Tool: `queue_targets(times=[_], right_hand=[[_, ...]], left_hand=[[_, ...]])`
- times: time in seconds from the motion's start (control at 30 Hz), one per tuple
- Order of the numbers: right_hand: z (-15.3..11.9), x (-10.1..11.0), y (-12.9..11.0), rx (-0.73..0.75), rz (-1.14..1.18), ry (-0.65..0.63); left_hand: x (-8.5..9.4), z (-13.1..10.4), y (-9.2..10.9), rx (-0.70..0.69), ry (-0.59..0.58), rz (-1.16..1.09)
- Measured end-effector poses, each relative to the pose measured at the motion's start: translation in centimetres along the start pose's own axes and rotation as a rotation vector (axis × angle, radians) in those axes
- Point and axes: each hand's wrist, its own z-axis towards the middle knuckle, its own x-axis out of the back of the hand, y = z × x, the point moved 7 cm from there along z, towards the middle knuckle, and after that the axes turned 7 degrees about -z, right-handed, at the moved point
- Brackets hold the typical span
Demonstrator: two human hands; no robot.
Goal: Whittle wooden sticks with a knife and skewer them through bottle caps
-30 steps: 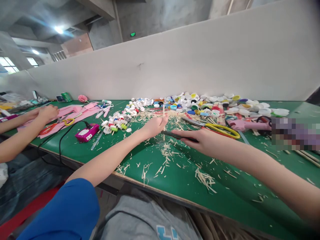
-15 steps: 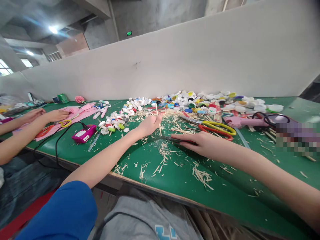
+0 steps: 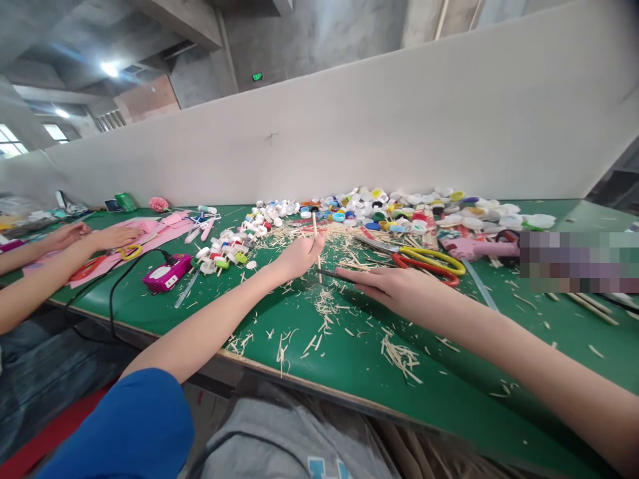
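On the glossy green desk (image 3: 349,366), pale wood shavings (image 3: 327,304) everywhere

So the left hand (image 3: 299,256) is pinching a thin, pale wooden stick (image 3: 314,225), nearly upright, around the middle of the desk. Meanwhile the right hand (image 3: 387,283) grips a narrow, dark, blade-like tool (image 3: 335,274), tip right by the stick's lower part; can't tell if they're actually touching. Yellow-handled metal scissors (image 3: 417,253) lie just beyond that hand. Further back, a big heap of multicoloured plastic caps (image 3: 369,199). Off left: a chunky magenta plastic box (image 3: 167,274), plus a co-worker's hands (image 3: 117,236) by some pink sheets (image 3: 172,226).
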Motion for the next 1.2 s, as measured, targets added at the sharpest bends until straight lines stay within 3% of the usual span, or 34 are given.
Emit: queue_targets(times=[0.17,0.43,0.83,1.2], right_hand=[[0.0,0.3,-0.1,-0.006,-0.034,0.041],[-0.1,1.5,-0.6,-0.03,0.193,0.022],[0.1,3.1,-1.6,-0.06,0.145,-0.005],[-0.4,1.8,-1.7,-0.071,0.219,-0.146]], left_hand=[[-0.2,0.2,-0.1,-0.012,0.008,0.003],[-0.3,0.2,0.3,-0.031,0.02,0.042],[-0.6,0.3,0.4,-0.049,0.021,0.048],[-0.4,0.0,1.2,-0.076,-0.011,0.092]])
